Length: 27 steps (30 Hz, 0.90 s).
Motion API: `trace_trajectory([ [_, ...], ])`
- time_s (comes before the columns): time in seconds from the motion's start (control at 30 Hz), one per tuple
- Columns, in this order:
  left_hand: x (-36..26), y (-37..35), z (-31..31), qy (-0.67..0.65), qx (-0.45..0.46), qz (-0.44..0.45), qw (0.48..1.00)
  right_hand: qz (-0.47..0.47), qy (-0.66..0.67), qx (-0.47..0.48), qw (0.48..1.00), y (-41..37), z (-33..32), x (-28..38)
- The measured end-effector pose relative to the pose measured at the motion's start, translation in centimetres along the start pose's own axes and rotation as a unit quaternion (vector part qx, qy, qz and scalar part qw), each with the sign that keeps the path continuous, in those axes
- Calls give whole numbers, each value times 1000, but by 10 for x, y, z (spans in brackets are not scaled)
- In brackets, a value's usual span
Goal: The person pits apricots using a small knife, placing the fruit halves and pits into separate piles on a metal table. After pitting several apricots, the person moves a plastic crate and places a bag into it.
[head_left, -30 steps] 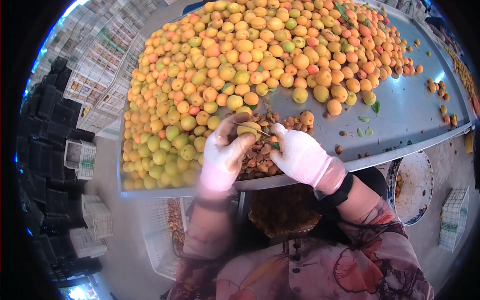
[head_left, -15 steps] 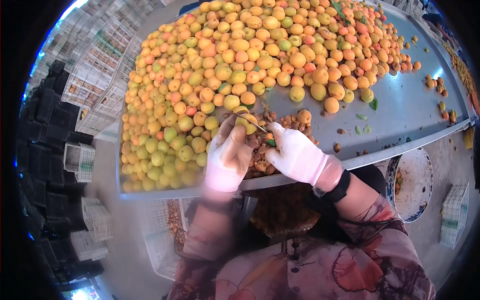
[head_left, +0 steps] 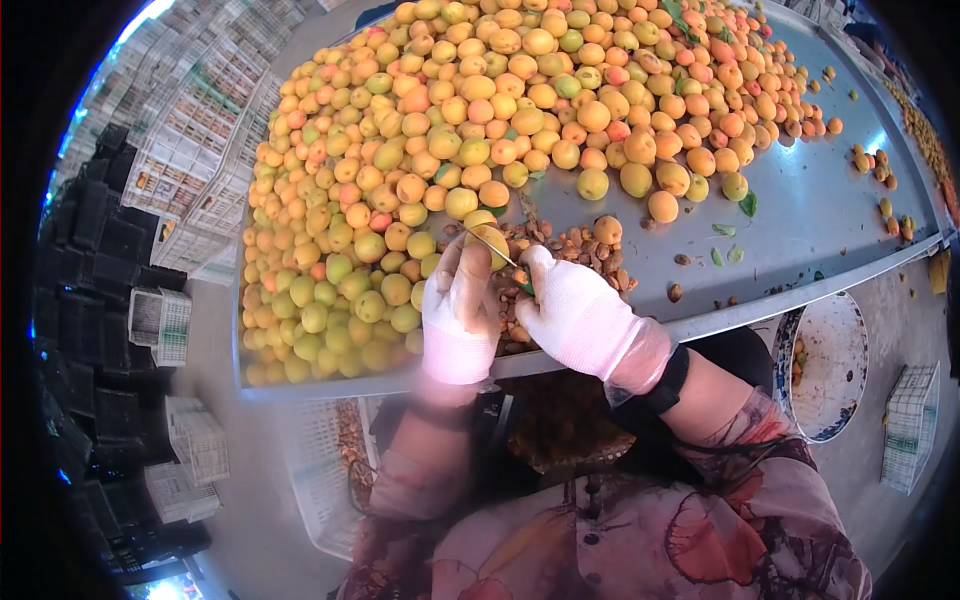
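Note:
My gloved left hand (head_left: 460,325) grips an apricot (head_left: 487,236) near the table's front edge. My right hand (head_left: 580,312), also in a white glove, is closed on a small knife (head_left: 494,249); its thin blade lies across the apricot, and its handle is mostly hidden by the fingers. Brown apricot pits (head_left: 600,262) lie heaped on the metal just behind and between my hands. A big pile of yellow, orange and greenish apricots (head_left: 430,130) spreads from the left side to the back of the table.
The metal table (head_left: 730,270) has a raised rim, with loose leaves (head_left: 724,232) on its right part. Below stand a white basin (head_left: 826,370) on the right and a white plastic crate (head_left: 325,480) on the left. Stacked crates (head_left: 195,130) line the left.
My right hand has shifted slightly left, closer to the left hand, and the knife blade has moved left across the apricot. The left hand keeps its grip on the apricot.

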<state>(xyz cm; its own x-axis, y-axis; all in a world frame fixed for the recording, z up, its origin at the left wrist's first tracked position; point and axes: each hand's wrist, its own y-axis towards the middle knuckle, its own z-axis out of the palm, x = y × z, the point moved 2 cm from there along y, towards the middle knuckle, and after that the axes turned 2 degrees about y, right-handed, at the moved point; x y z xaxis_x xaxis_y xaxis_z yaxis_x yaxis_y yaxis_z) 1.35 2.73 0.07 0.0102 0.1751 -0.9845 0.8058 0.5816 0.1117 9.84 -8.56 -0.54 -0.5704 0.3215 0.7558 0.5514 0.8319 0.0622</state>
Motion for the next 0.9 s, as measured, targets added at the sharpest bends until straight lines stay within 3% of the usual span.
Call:
trace_trajectory([
  [0.1, 1, -1, 11, 5, -45, 16, 999, 9, -25, 0, 1000, 0, 0, 2],
  [0.2, 5, 0, -1, -11, -3, 5, 1000, 2, -32, -3, 999, 0, -1, 4],
  [0.33, 11, 3, 4, -31, -25, -5, 999, -7, -70, 17, 997, 1, -1, 6],
  [0.4, 14, 8, 5, -258, -117, -18, 959, -4, -84, 30, 996, 2, 0, 6],
  [0.57, 12, 20, -19, -304, -152, -25, 940, 0, -122, 75, 990, -2, 4, -6],
  [0.63, 22, 19, -23, -362, -42, -33, 931, 6, -57, -8, 998, 1, -4, -1],
  [0.67, 40, 21, -30, -449, 43, -25, 892, 4, 4, -37, 999, 4, -4, -6],
  [0.7, 37, 17, -25, -450, 43, -28, 891, 6, 3, -35, 999, 7, 0, -10],
  [0.73, 29, 11, -17, -288, 9, -55, 956, -14, 155, -92, 983, 11, 3, -11],
  [0.77, 21, 6, -11, -116, -24, -79, 990, -34, 302, -148, 941, 13, 3, -12],
  [0.8, 12, 2, -6, -35, -6, -33, 999, -31, 327, -163, 930, 12, 3, -12],
  [0.83, 13, 1, -3, -36, -4, -34, 999, -30, 325, -165, 931, 13, 1, -9],
  [0.9, 16, -1, 2, 219, 2, 21, 975, -60, 222, -198, 953, 14, -4, -3],
])
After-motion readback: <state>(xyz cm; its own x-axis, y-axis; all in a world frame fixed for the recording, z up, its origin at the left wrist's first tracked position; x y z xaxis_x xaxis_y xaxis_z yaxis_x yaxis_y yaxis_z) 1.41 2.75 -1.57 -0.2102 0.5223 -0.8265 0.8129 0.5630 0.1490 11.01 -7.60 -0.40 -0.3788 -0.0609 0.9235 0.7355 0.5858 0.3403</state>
